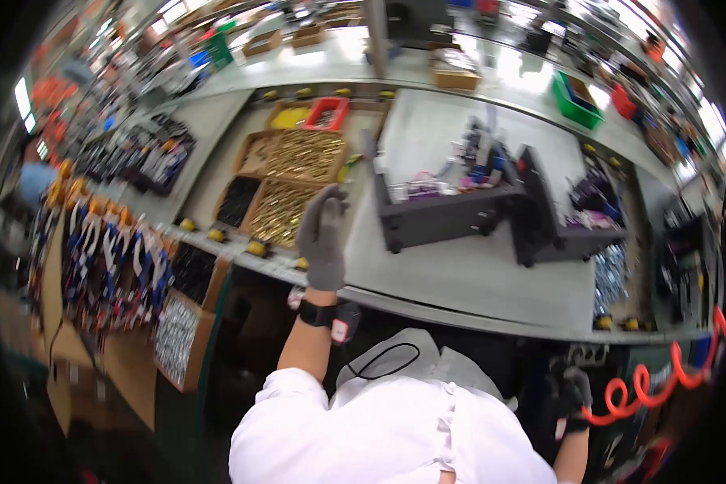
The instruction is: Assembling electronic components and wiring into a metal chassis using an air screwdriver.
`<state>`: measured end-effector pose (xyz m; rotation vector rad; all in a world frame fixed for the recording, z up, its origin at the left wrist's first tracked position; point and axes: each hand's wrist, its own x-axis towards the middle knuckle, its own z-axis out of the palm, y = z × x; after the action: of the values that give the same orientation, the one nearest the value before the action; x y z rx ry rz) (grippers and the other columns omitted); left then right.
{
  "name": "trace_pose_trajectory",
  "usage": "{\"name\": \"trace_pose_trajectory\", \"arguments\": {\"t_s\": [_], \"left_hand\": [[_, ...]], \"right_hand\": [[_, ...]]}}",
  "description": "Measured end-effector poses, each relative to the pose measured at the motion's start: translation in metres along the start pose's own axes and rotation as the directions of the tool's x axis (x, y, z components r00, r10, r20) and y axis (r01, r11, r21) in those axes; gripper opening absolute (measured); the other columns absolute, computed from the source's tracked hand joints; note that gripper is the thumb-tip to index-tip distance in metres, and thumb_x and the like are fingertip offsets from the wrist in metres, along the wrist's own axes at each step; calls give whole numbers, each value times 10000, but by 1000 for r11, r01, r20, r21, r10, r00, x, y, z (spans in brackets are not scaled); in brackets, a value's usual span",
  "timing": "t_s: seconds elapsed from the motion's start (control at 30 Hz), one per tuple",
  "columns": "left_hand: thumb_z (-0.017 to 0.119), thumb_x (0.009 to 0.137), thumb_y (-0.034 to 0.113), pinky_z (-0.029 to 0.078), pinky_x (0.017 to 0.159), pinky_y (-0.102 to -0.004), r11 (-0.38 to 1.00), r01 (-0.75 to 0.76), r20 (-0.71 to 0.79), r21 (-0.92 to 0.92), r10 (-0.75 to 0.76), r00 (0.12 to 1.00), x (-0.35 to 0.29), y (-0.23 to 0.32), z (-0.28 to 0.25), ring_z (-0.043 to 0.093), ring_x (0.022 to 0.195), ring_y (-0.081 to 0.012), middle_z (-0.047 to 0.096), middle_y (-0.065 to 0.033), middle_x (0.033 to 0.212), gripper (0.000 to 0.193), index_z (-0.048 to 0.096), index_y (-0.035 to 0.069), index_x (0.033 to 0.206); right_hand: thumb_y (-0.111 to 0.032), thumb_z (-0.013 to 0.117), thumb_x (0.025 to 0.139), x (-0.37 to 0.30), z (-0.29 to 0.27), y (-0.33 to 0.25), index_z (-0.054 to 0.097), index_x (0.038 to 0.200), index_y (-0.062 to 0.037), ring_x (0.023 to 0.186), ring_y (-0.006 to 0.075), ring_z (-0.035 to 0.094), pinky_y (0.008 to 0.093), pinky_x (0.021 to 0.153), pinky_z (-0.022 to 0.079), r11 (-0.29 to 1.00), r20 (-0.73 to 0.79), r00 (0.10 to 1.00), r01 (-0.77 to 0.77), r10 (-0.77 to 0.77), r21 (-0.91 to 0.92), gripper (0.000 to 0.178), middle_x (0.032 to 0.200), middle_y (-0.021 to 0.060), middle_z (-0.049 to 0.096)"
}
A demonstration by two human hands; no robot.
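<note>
My left hand [323,242], in a grey glove, is held out over the near edge of the bench with its fingers stretched. It holds nothing. Just to its left is a cardboard tray of brass-coloured small parts [281,211], and another tray of brass pieces [305,153] lies behind that. My right hand [574,390], gloved too, hangs low at the right below the bench edge, in shadow. Its fingers look curled around something dark that I cannot make out. A red coiled hose [641,391] runs from beside the right wrist up to the right.
Two dark grey bins [452,222] [577,234] with bagged parts stand on the bench [427,278]. Silver parts [611,278] lie right of them. At left are hanging blue and white pieces [113,258] and a box of silver parts [177,343]. A green crate [577,101] sits on the rear shelf.
</note>
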<state>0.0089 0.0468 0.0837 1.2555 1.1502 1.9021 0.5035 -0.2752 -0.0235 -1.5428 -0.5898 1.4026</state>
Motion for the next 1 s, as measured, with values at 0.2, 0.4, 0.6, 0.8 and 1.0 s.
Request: {"name": "trace_pose_trajectory", "arguments": {"t_s": [0.2, 0.4, 0.6, 0.8, 1.0], "left_hand": [[488, 1020, 391, 390, 510, -208, 963, 169, -42, 210, -164, 986, -13, 8, -64, 473, 527, -30, 652, -3, 736, 425, 647, 30, 1177], [638, 930, 257, 477, 616, -256, 793, 187, -380, 580, 60, 923, -8, 21, -157, 576, 637, -76, 663, -34, 719, 250, 714, 28, 992], [578, 840, 197, 510, 890, -432, -237, 254, -272, 938, -47, 961, 17, 49, -274, 632, 1024, -335, 609, -143, 1213, 424, 588, 164, 1263], [478, 874, 112, 506, 869, -482, -264, 141, -210, 954, -254, 944, 46, 12, -314, 612, 1036, -392, 601, -183, 1172, 390, 565, 154, 1252], [585, 836, 117, 493, 884, -445, 158, 175, -168, 972, -62, 984, 57, -9, -361, 613, 1002, -414, 662, -223, 982, 267, 661, 58, 1085]], "right_hand": [[-182, 715, 720, -43, 50, -119, 107, 1547, -49, 669, 219, 625, 269, 501, 515, 967, 467, 846, -223, 256, -126, 1034, 1431, 262, 425], [-121, 636, 769, 10, 146, -152, 321, 1450, -11, 601, 176, 581, 253, 502, 472, 948, 407, 857, -277, 317, -155, 758, 838, 119, 614], [-183, 636, 782, 70, 181, -107, 435, 1294, 51, 571, 182, 571, 236, 486, 460, 977, 363, 908, -211, 208, -32, 597, 779, 125, 607], [-268, 609, 777, 113, 160, -83, 454, 1251, 89, 658, 221, 611, 340, 516, 489, 903, 624, 778, -315, 70, 292, 613, 1088, 260, 629], [-256, 632, 754, 113, 166, -85, 387, 1348, 64, 653, 191, 574, 314, 523, 467, 773, 741, 671, -472, 3, 425, 718, 1123, 270, 602]]}}
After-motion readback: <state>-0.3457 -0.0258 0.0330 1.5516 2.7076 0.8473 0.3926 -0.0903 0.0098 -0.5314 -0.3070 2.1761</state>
